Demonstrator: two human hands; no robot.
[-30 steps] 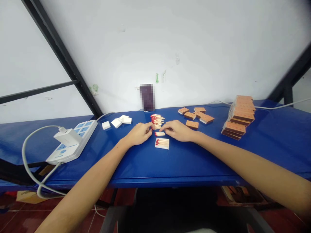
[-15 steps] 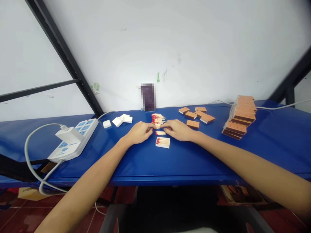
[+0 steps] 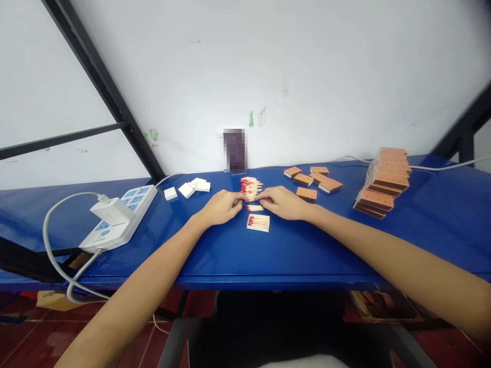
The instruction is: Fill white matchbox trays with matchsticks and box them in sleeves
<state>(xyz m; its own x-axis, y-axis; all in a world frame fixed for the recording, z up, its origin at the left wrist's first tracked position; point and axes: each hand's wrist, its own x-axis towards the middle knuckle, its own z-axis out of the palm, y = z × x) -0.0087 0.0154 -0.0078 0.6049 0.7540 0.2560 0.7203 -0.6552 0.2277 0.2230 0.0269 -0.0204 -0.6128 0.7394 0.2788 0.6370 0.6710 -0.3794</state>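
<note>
Both hands working at a heap of matches on a blue table

The left hand (image 3: 222,207) and right hand (image 3: 282,203) have fingers bunched together, tips touching the match heap (image 3: 251,186) at 12 o'clock; whether they grip any is too small to tell. A few matches (image 3: 254,208) lie between the hands, with a filled tray (image 3: 258,223) at 6 o'clock, white trays (image 3: 187,189) at 10 o'clock and orange sleeves (image 3: 312,179) at 2 o'clock.

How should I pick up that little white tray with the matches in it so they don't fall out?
Pinch the white tray by its two long outer walls, near and far, coming straight down from above. It lies flat and open-topped on the blue table, with the matches loose inside, so keep it level and squeeze gently.
</note>
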